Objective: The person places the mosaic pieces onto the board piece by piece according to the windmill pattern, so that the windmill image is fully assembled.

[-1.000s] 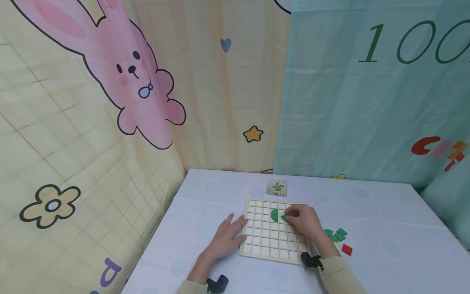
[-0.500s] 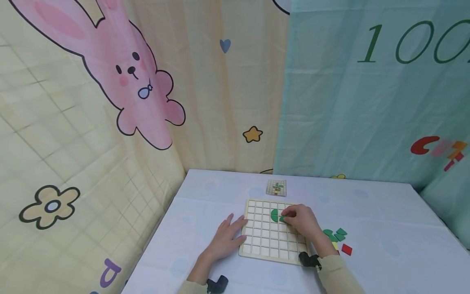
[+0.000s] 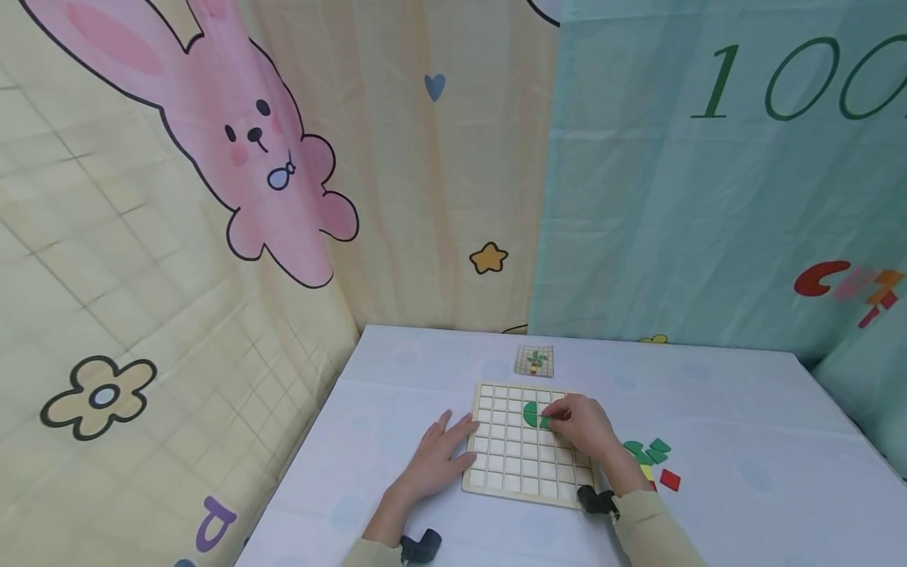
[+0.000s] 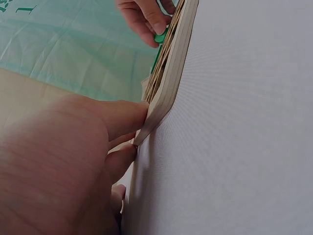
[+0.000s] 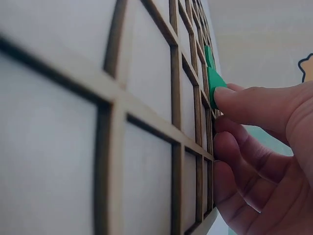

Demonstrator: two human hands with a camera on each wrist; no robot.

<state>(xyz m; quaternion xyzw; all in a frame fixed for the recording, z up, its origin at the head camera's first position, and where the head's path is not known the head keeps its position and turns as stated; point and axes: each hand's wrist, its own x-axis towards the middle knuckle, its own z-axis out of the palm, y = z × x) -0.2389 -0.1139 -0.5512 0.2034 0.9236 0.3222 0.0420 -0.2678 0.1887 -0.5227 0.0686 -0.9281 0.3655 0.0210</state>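
Observation:
A wooden grid board [image 3: 494,462] with white square cells lies on the table. My left hand [image 3: 435,458] rests at its left edge, fingers spread and fairly straight; in the left wrist view, the thumb and a finger touch the board's rim [image 4: 168,85]. Over the upper right of the grid, my right hand [image 3: 586,428] pinches a green quarter-circle tile [image 5: 215,85], thumb pressed on its face. That tile sits close against the cells, beside green tiles [image 3: 530,409] that form a half circle. The right fingers partly cover it in the head view.
A small pattern card [image 3: 534,361] lies behind the board. To the right are several loose green tiles [image 3: 658,450], a yellow tile [image 3: 646,472] and a red tile [image 3: 669,480]. Patterned cloth walls [image 3: 439,197] stand behind the table.
My right hand has shifted slightly left with the green quarter-circle tile, bringing it up against the half circle, then held there. The left hand stays at the board's edge.

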